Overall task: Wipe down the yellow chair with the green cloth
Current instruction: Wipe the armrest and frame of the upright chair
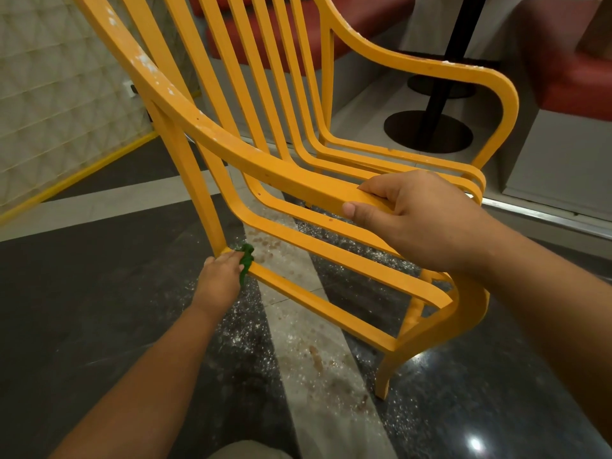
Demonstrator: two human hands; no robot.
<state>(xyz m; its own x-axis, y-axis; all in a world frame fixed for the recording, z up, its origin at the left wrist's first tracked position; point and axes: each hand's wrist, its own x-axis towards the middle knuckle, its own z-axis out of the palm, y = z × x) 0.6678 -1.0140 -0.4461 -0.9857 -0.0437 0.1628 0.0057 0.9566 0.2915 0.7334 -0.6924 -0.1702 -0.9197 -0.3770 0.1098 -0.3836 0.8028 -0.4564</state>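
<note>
Both busy: left hand grips green cloth at yellow chair's lower-centre rail, right hand clamps armrest; next we sweep along.

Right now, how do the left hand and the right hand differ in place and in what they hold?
The left hand holds the green cloth against a low side rail of the yellow chair; the right hand grips the near armrest bare. The left hand sits low near the floor; the right hand sits higher. Both touch the chair's near side.
</note>
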